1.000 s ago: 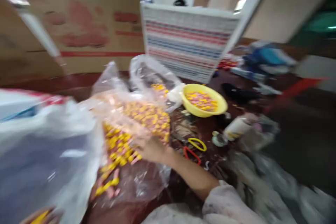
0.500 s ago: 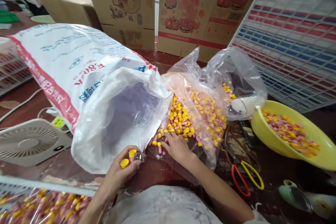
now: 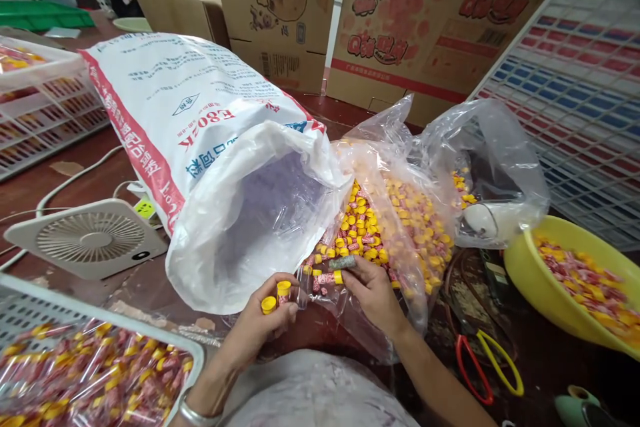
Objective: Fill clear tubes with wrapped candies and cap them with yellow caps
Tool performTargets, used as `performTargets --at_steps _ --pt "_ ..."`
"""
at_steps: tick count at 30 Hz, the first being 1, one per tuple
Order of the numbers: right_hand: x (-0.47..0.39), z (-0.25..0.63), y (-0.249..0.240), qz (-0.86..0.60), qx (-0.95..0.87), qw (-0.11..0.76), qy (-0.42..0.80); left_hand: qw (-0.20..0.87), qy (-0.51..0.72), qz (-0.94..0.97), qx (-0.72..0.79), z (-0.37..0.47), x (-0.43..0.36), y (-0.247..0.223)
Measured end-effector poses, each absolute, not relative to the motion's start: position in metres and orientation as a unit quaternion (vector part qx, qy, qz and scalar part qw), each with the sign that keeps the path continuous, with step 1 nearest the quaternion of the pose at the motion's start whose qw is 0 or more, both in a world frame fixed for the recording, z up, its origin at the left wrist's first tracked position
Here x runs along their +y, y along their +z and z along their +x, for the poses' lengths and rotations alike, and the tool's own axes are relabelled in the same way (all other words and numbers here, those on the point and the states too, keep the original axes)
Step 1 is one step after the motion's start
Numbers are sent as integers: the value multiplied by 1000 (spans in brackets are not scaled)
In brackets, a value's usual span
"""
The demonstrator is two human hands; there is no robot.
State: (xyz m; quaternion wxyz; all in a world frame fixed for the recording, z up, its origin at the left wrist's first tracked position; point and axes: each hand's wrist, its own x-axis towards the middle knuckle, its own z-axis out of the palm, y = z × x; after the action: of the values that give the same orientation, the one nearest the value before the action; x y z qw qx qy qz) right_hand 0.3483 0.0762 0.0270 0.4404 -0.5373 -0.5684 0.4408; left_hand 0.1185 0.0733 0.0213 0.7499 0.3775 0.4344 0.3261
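Note:
My left hand [image 3: 267, 317] is closed around a small yellow-capped bottle [image 3: 283, 292] with a pink body; another yellow cap [image 3: 269, 305] shows beside it. A clear plastic tube [image 3: 303, 280] stands at its fingertips. My right hand [image 3: 375, 297] pinches a little pink-patterned bottle [image 3: 327, 278], its yellow cap toward the fingers, together with a grey-green speckled cylinder [image 3: 342, 262]. Both hands are near the mouth of a clear plastic bag [image 3: 395, 180], which holds many such bottles [image 3: 360, 220]. Left of it, a big white printed sack [image 3: 200, 93] lies with its mouth gaping toward me.
A grey basket [image 3: 197, 347] of wrapped bottles stands at front left, beside a small fan [image 3: 95, 240]. To the right are a yellow bowl [image 3: 520, 280] of bottles and scissors [image 3: 473, 363] with red and yellow handles. Cardboard boxes [image 3: 390, 47] and a white wire rack [image 3: 575, 113] stand behind.
My view has swung left, so things sit further right. My right hand has lifted off the pile and now holds a bottle and the grey-green cylinder near my left hand, which keeps its bottles.

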Motion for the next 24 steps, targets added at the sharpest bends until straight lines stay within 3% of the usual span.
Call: performTargets --at_steps 4,11,18,24 --pt "87 356 40 -511 -515 467 505 729 283 492 383 116 71 22" --pt "97 355 55 -448 -648 314 529 713 233 550 367 121 68 31" --pt "68 338 53 -472 -762 287 337 754 300 438 387 126 62 25" --pt "54 316 32 -467 -796 344 173 774 363 380 354 129 64 21"
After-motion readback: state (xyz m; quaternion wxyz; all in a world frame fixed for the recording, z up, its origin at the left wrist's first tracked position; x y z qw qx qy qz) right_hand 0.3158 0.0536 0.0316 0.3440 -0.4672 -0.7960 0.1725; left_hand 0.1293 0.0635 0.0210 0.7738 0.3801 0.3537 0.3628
